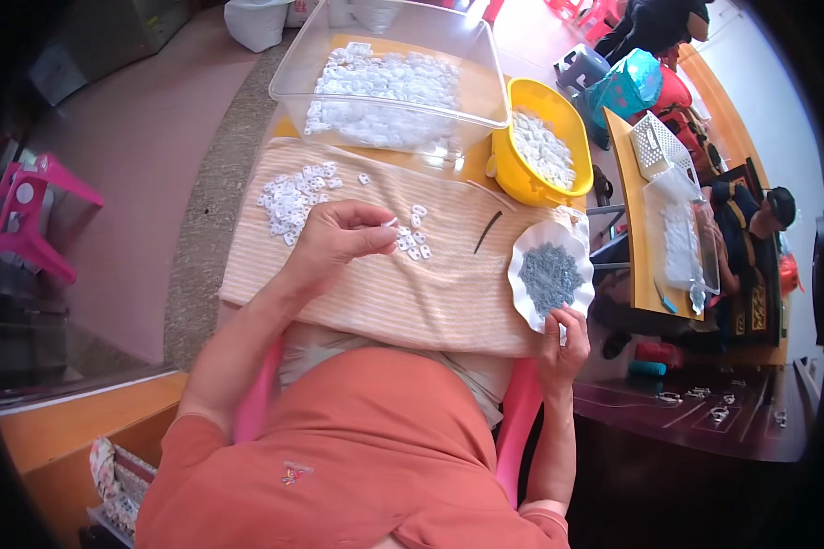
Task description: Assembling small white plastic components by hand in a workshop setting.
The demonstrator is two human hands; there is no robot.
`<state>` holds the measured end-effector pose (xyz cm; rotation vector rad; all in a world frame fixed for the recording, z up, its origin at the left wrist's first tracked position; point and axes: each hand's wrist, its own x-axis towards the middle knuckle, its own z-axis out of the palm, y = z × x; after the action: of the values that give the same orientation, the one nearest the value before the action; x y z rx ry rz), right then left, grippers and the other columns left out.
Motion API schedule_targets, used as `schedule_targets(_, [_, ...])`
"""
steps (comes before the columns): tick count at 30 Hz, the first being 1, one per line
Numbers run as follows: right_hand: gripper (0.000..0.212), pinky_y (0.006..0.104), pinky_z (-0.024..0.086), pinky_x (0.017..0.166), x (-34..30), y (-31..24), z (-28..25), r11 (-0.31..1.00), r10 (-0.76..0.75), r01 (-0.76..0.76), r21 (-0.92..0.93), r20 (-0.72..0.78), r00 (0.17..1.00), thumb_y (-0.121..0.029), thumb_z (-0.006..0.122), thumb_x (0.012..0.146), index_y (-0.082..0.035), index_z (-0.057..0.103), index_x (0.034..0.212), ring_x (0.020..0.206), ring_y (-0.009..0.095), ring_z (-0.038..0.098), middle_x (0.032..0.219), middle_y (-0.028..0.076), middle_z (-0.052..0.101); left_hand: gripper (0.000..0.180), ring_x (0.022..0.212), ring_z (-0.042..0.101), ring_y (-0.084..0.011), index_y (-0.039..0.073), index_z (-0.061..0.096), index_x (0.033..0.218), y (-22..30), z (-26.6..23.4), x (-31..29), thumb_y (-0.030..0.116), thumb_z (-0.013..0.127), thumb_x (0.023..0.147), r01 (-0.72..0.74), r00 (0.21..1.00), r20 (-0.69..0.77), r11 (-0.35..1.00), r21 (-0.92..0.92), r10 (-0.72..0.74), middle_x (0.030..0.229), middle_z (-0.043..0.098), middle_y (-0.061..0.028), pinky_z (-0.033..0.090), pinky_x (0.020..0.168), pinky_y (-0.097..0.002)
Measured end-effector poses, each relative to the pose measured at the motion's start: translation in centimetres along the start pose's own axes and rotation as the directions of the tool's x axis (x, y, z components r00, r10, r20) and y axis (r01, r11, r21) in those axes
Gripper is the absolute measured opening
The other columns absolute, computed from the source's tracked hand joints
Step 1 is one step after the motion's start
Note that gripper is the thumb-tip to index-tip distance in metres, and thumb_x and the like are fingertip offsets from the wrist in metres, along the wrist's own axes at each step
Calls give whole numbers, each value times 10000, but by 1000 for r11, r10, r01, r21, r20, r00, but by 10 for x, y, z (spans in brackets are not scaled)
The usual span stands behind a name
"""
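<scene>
My left hand (334, 242) is raised over the cloth, thumb and fingertips pinched on a small white plastic piece (391, 222). Left of it, a heap of similar white plastic pieces (288, 203) lies on the striped cloth (357, 306). Several more loose pieces (417, 240) lie just right of that hand. At the right, my right hand (566, 348) is closed at the near rim of a white wavy-edged bowl (519, 291). Small thin grey metal parts (551, 277) fill the bowl. Whatever the right fingertips hold is too small to make out.
A clear plastic tub (389, 123) of white pieces stands at the back, beside a yellow basin (501, 165) of more. A thin dark strip (488, 231) lies on the cloth. Another person (737, 224) sits at a side table (645, 284); a pink stool (41, 215) stands left.
</scene>
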<state>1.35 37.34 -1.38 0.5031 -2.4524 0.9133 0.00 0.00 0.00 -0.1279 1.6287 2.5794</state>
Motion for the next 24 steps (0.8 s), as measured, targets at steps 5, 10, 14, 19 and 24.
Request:
schedule_targets(5, [72,331,475,847,1,-6,6,999,29,-28,24,-12,1000,18,634,862,24,618,932,934,260,628,911,127,627,161,778,671,-141,-14,662,1000,-3,3,0,46,691,854,43,999,22,990,-135,-40,880,686,-79,579,730,-268])
schedule_targets(10, [68,300,465,834,9,-16,13,988,46,-47,146,12,999,12,630,876,31,618,940,926,220,612,931,114,617,171,779,670,-140,-8,649,1027,-5,4,-1,38,676,864,55,997,53,990,-132,-48,869,676,-70,586,726,-277])
schedule_targets(14, [72,252,448,803,15,-23,28,928,85,-105,357,72,994,12,628,886,48,618,948,881,164,572,952,92,595,187,798,675,-148,-13,646,1045,-6,6,-2,38,672,867,85,995,58,987,-134,-78,884,677,-75,588,742,-280])
schedule_targets(19, [58,218,444,756,29,-54,57,828,115,-177,533,147,982,31,624,882,51,616,937,842,124,546,920,76,572,206,817,676,-154,-24,642,1068,-10,8,-1,40,665,874,114,993,44,987,-113,-110,905,677,-87,588,757,-279])
schedule_targets(24, [42,224,470,750,29,-49,77,879,12,-90,468,168,986,29,613,894,46,605,932,821,122,568,917,72,563,186,826,674,-150,-27,642,1055,-9,10,-2,38,654,881,118,993,32,985,-129,-115,915,675,-86,590,766,-275])
